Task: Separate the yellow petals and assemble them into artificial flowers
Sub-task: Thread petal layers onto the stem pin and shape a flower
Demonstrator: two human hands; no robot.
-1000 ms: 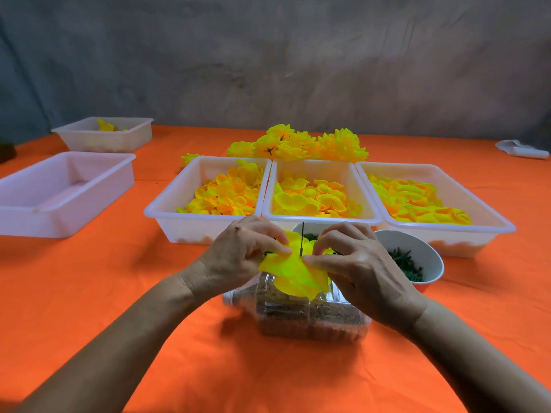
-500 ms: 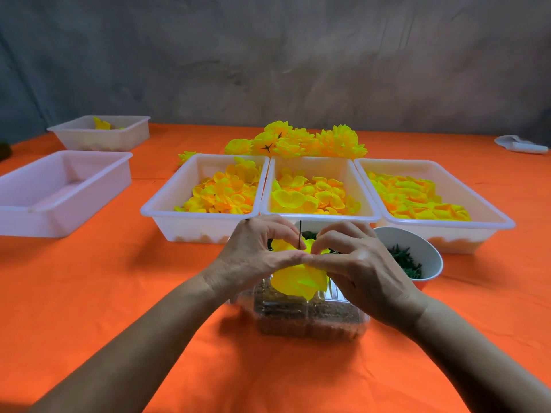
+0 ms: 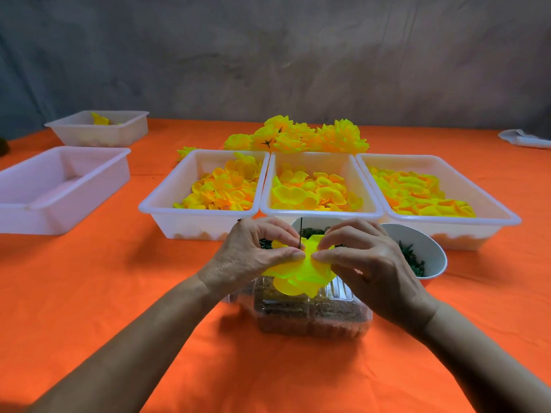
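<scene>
Both hands, left hand (image 3: 250, 254) and right hand (image 3: 366, 263), pinch yellow petals (image 3: 298, 278) around thin dark stem (image 3: 300, 231) above clear container (image 3: 313, 317); petal trays at 12 o'clock.

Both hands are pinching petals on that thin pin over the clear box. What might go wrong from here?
1. The pin pokes up bare between the fingertips of the left hand and the right hand; a slip may prick a finger.
2. The petals are only pinched; loosening may let them fan out or slide off.
3. The clear box could shift under sideways pressure.
</scene>
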